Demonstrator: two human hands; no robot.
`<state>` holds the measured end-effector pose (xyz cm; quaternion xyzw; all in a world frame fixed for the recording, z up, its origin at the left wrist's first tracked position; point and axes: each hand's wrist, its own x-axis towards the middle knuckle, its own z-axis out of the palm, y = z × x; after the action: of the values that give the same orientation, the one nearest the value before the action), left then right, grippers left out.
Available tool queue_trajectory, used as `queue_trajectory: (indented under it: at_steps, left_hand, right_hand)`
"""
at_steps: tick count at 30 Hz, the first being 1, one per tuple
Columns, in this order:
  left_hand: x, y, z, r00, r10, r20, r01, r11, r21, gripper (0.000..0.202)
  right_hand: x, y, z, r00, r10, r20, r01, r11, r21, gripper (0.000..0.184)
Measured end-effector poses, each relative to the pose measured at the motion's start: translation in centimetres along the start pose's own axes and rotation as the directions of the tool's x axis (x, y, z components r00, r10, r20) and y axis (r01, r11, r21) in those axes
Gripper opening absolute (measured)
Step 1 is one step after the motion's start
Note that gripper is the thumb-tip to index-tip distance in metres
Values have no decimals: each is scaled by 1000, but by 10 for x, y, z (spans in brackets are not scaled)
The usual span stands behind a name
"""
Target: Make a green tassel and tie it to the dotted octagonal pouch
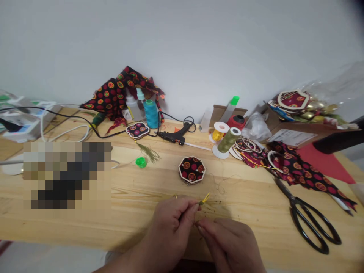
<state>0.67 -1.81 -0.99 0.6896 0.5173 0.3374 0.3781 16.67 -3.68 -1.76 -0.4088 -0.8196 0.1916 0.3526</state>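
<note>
My left hand (174, 223) pinches a small green tassel head (201, 203) between thumb and fingertips. From it a yellow cord loop (207, 197) sticks up to the right. Just below and to the right, my right hand (230, 237) is closed in a pinch, its fingertips close to the left ones. What it grips is too small or hidden to make out. Beyond both hands an octagonal ornament (192, 170) lies flat, with dark patterned fabric inside a pale rim. Loose thin thread (224, 185) curls on the wood to its right.
Black-handled scissors (309, 220) lie at right. Farther back are a glue gun (178, 134), an olive thread spool (229, 141), a green cup (140, 162), a flower-shaped ornament with a tassel (137, 130), a blue thread cone (152, 114) and a cardboard box (295, 134). A blurred-out patch covers the left.
</note>
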Motion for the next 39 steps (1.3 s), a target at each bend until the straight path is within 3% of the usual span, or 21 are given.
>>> queue_trajectory:
  at_steps: [4,7,10,13,17,19,22,28,32,39]
  left_hand:
    - [1,-2,-1,999,-8,52,5,998,57,29]
    - [1,0,-7,976,27,216,-53,992,118,27]
    - [2,4,-14,913,91,397,-147,983,111,26]
    - [2,10,-19,870,147,471,-189,981,43,28]
    - [-1,13,-19,832,202,517,-199,978,-62,25]
    - [-3,12,-18,842,204,499,-194,978,-73,21]
    - [-4,10,-17,893,210,397,-182,977,-108,22]
    - [1,10,-15,969,138,204,-100,978,-185,27]
    - [1,6,-11,983,110,148,-92,988,-123,26]
    - [2,2,-7,992,92,91,-84,993,-89,25]
  right_hand:
    - [5,-3,-2,999,-45,-2,45,996,-83,27]
    - [9,-3,-9,993,-110,53,119,962,-246,35]
    - [13,-3,-23,979,-165,121,198,912,-358,42]
    - [17,-3,-39,980,-121,161,166,937,-307,40]
    - [21,0,-54,974,12,225,7,997,-82,22]
    - [22,4,-54,967,71,244,-88,994,59,15]
    - [21,12,-45,967,166,196,-207,954,216,18]
    - [12,8,-21,926,350,142,-378,840,389,22]
    - [1,0,-14,921,379,86,-381,835,397,17]
    - [-7,-2,-7,967,253,-27,-241,943,230,18]
